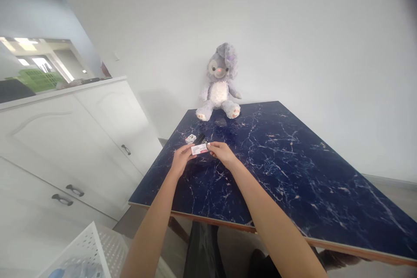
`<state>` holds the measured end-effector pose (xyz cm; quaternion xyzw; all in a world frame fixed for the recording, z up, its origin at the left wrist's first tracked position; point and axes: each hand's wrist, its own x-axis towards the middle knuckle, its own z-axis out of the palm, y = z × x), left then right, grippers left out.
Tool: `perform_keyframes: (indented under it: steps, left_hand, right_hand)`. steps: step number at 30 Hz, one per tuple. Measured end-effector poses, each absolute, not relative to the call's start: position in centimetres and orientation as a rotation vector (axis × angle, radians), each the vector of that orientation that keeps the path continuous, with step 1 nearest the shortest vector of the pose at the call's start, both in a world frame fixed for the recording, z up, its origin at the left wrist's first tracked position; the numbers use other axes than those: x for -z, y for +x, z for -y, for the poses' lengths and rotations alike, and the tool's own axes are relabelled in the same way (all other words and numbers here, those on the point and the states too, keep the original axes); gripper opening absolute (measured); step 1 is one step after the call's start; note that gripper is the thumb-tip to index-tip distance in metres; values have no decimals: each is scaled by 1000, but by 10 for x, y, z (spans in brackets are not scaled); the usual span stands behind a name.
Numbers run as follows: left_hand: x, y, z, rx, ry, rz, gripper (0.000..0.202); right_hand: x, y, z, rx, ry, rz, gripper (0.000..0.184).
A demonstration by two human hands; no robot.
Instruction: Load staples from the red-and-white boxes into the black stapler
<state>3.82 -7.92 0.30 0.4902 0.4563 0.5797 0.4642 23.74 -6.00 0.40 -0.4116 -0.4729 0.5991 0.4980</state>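
Note:
Both my hands reach out over a dark blue marbled table [293,173]. Between them is a small white card-like packet [199,149] with a red mark. My left hand [181,159] pinches its left end and my right hand [220,153] pinches its right end. Just beyond the packet on the table lie a small white packet [190,139] and a small black object [200,138]. A grey and white plush rabbit [219,83] sits at the table's far edge against the wall.
White cabinets with dark handles [74,190] stand along the left. A white perforated basket [94,249] sits at the lower left by my knees. A plain white wall runs behind the table.

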Motion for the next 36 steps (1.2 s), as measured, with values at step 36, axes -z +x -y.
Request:
perform_keyframes:
  steps: [36]
  left_hand:
    - [-4, 43, 78, -1524, 1203, -1255, 30]
  right_hand:
    - [-4, 239, 55, -1163, -1133, 1026, 26]
